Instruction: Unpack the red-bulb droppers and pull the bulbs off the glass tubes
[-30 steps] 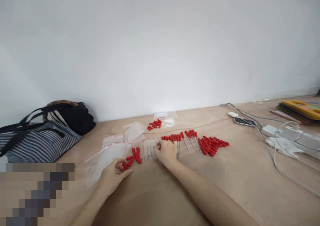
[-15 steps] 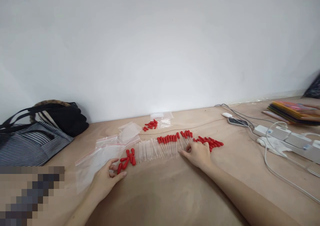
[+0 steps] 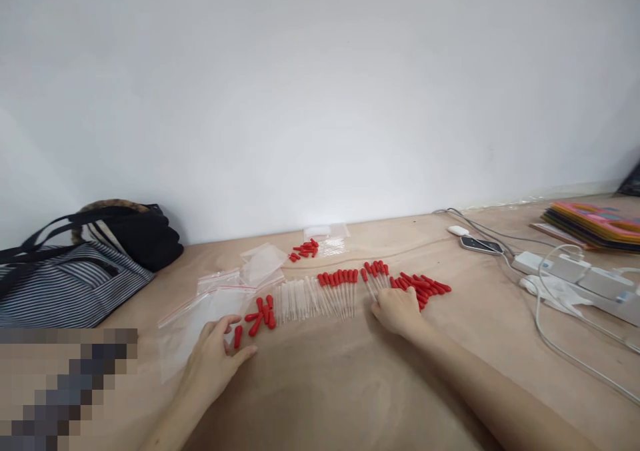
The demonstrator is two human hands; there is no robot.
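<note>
My left hand (image 3: 220,348) is open, thumb and fingers apart around one loose red rubber bulb (image 3: 238,336). Several more red bulbs (image 3: 261,316) lie just beyond its fingertips. To their right is a row of clear pipette tubes without bulbs (image 3: 296,300), then a fan of droppers with red bulbs on top (image 3: 339,284). My right hand (image 3: 399,311) has its fingers closed at the lower end of a red-bulbed dropper (image 3: 365,275), whose tip is hidden. That dropper lies beside a second group of droppers (image 3: 377,268), partly covered by the hand.
Loose red bulbs (image 3: 425,283) are piled beyond my right hand. Smaller red pieces (image 3: 305,248) lie near the wall. Zip bags (image 3: 200,311) spread behind my left hand. A striped bag (image 3: 75,284) stands left; a power strip (image 3: 600,281) with cables, a phone-like device (image 3: 481,244) and coloured boards (image 3: 590,224) are right.
My right hand has moved slightly right with the dropper, bringing it closer to the second group. The bulb by my left hand now lies further from the other bulbs. The view has shifted a little.
</note>
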